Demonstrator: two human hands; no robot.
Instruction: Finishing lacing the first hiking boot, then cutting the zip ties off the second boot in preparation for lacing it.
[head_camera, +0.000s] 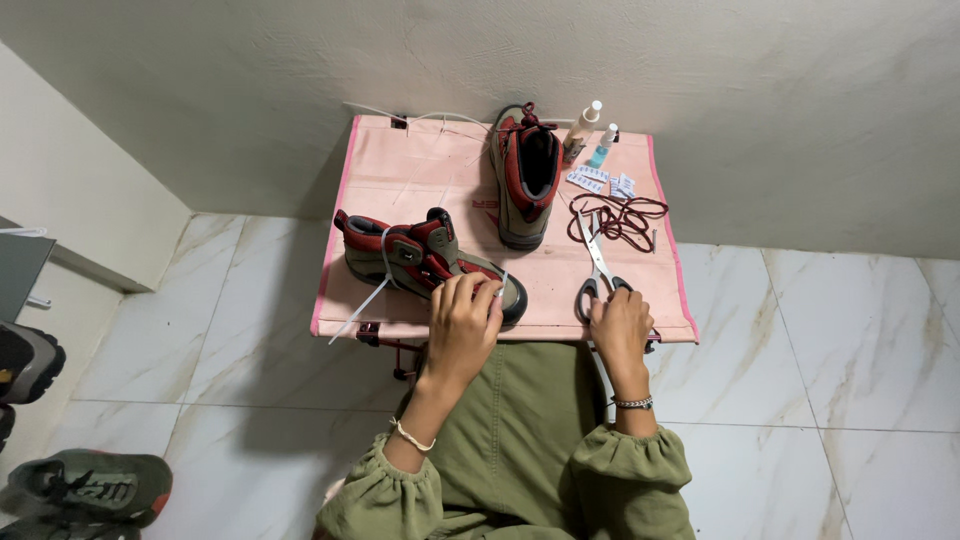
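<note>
On the bench (400, 170): two boots, one lying on its side (425, 262) and one upright (525, 180); one pair of scissors (597, 268); two small bottles (583, 128) (602, 146); one loose dark-red lace (620, 218); one white lace (365, 300); a few small white packets (600, 180), exact count unclear. Floor on the left: at least two more shoes (90, 488) (28, 362).

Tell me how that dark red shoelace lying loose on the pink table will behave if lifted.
The dark red lace lies in loose tangled loops, so it is likely floppy and light. Lifted at one point, it would probably dangle, and its loops might snag the scissors lying against it.
</note>
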